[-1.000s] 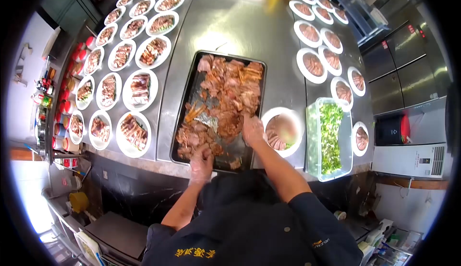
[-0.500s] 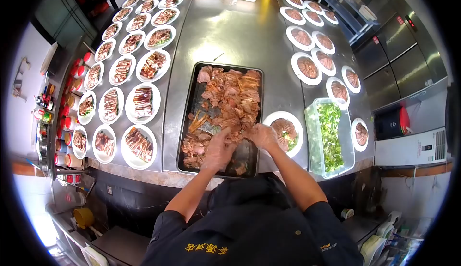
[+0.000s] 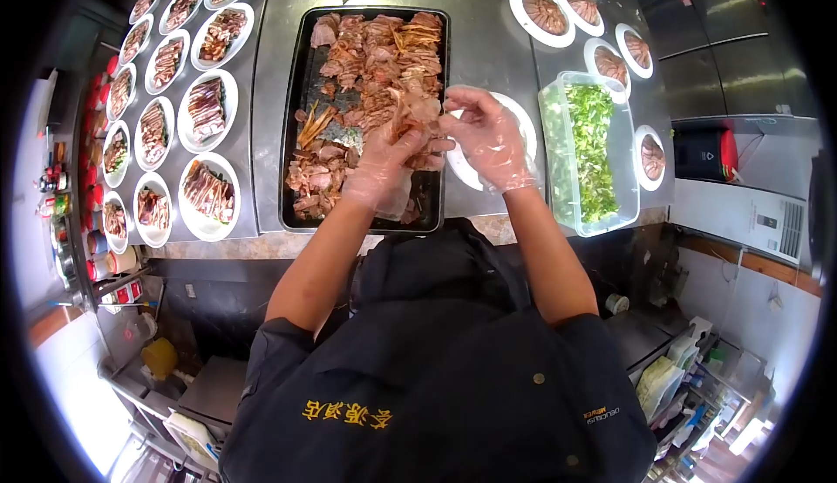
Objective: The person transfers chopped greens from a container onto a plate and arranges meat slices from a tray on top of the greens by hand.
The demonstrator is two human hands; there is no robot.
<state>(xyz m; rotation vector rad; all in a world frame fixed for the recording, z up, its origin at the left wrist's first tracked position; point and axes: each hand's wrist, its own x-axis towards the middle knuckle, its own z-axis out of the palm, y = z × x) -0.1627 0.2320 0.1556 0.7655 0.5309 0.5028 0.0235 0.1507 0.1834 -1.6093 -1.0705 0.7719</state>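
A black tray (image 3: 307, 56) of sliced meat (image 3: 375, 56) lies on the steel table, with a looser heap of pieces at its lower left. Over the tray's right part my left hand (image 3: 384, 162), in a clear plastic glove, holds several meat slices (image 3: 417, 117) up off the pile. My right hand (image 3: 493, 139), also gloved, is beside those slices with fingers curled toward them; whether its fingertips grip any is hard to make out. Below and behind my right hand sits a white plate (image 3: 525, 121), partly hidden by it.
Right of the plate stands a clear tub (image 3: 632, 160) of chopped greens (image 3: 591, 152). Rows of plated meat (image 3: 207, 110) line the table's left side, and more plates (image 3: 540, 14) are on the right. The table's near edge (image 3: 209, 250) runs in front of the body.
The view has tipped downward. Both hands have come together above the tray's right side, and slices are now lifted in my left hand. The right hand has turned palm inward beside them.
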